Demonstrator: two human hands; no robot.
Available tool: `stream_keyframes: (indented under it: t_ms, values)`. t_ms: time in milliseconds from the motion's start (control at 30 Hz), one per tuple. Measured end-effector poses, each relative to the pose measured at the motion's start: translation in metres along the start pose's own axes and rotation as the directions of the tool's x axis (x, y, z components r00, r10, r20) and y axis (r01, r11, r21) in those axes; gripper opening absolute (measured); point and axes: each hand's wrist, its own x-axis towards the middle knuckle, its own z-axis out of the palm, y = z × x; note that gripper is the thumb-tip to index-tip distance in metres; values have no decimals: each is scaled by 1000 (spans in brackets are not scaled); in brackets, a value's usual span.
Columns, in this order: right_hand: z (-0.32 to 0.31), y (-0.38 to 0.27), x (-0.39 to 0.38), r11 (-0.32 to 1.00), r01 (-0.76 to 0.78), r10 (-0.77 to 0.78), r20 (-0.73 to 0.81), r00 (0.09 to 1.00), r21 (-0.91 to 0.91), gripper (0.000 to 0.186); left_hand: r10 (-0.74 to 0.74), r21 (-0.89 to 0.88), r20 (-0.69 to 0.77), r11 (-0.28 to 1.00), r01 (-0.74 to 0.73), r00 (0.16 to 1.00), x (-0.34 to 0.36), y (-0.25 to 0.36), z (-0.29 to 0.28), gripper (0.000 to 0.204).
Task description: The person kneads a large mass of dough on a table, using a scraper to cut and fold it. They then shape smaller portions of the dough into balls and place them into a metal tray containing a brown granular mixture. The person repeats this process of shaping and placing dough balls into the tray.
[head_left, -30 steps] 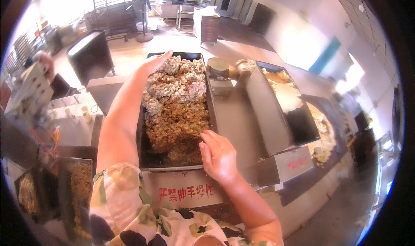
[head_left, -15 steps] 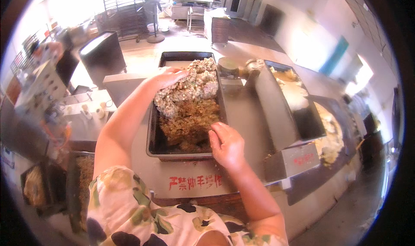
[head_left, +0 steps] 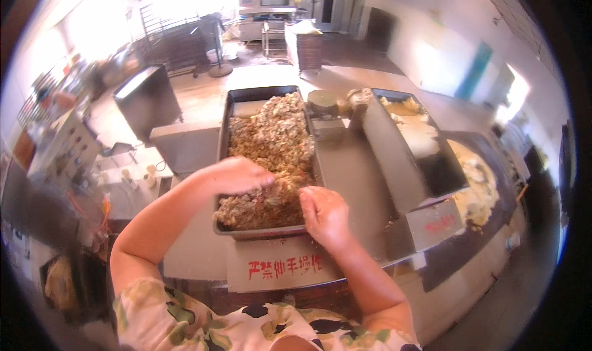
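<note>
A deep black rectangular tray [head_left: 222, 121] holds a chunky, crumbly filling mixture [head_left: 271, 142], brown with pale nut- or seed-like bits. My left hand [head_left: 237, 175] reaches across the tray's left rim. Its curled fingers sit in the mixture at the nearer half, and their tips are partly hidden. At the near right side of the tray, my right hand [head_left: 325, 214] has its fingers folded around the rim. Mixture lies heaped toward the near end, while part of the pale bottom shows at the far end.
The tray rests on a metal machine table [head_left: 351, 166] with red lettering on its front. To the right stands a metal hopper [head_left: 394, 147] with pale dough inside. More pale dough [head_left: 475, 184] lies beyond it. A control panel [head_left: 65, 147] is at the left.
My left hand has come from the far part of the tray toward me. The pale mixture folded over at the far end now lies spread toward the near end. My right hand stays at the rim.
</note>
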Motion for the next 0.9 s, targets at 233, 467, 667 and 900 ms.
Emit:
stream_keyframes:
  t_ms: [233,467,667,900]
  values:
    - [-2,7,-4,999,-37,37,-8,999,18,9,-307,-623,-571,766,-158,761,155,-46,-66,32]
    - [-11,6,0,993,-99,93,92,991,65,7,-274,-622,-233,780,74,933,220,-40,-77,77]
    - [-4,2,1,995,-73,74,-9,997,65,8,-221,-405,-26,894,192,975,139,32,-87,73]
    - [-2,-2,2,998,-17,23,-121,992,54,7,47,-158,122,987,-27,991,78,47,-37,64]
